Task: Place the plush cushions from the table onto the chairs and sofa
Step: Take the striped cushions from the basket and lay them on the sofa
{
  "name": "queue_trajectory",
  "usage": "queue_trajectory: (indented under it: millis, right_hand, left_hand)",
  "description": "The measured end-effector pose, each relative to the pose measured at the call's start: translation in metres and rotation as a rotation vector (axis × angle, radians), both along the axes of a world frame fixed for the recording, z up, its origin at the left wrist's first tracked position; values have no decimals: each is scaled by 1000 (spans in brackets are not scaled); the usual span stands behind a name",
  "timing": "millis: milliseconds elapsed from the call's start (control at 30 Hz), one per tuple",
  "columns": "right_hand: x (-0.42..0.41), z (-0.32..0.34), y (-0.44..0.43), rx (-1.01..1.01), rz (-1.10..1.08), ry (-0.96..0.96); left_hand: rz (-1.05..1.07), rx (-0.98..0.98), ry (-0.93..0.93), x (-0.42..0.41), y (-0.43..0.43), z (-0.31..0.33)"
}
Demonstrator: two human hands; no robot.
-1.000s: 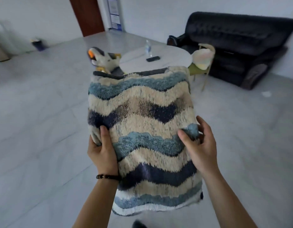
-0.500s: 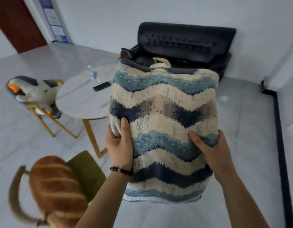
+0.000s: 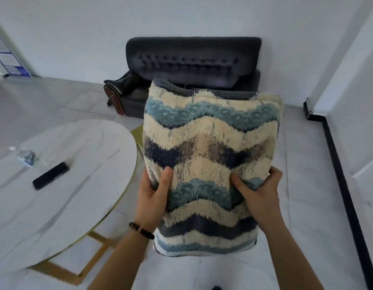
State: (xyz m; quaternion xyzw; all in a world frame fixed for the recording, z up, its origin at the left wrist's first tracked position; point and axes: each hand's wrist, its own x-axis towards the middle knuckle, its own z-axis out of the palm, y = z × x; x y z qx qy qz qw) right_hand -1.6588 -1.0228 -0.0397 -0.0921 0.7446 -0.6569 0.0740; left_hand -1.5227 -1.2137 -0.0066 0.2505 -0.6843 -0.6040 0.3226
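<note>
The wave-striped cushion (image 3: 210, 164) was kept aloft between both hands while the view was swung round. The black sofa (image 3: 194, 59), off to one side a second earlier, was brought straight ahead and nearer, so delivery there was judged under way. The fingers of the left hand (image 3: 154, 197) and right hand (image 3: 258, 197) were clamped on its side edges, thumbs pressed into the pile. The round counter (image 3: 76, 206), bearing a dark phone (image 3: 50, 175) and perhaps a blurred bottle (image 3: 24, 156), lay leftward. The sofa seat was largely hidden by the cushion.

White walls (image 3: 81, 28), pale tiled floor (image 3: 306, 185)
</note>
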Motion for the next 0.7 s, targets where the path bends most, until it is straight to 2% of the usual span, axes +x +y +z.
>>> queue_trajectory:
  millis: [133,333,467,600,700]
  right_hand:
    - [-95,9,-71,19,19,32]
    - [-248,-13,-185,65,54,115]
    - [-351,3,-241,101,29,110]
    - [-444,31,-281,77,-45,81]
    - [-504,33,-302,34,-99,56]
  left_hand:
    - [-24,28,35,-78,-60,7]
    - [150,68,53,-233,-169,-34]
    - [194,134,105,-352,-239,-37]
    - [137,153,163,-466,-288,-14]
    - [88,115,137,-542,-318,-5]
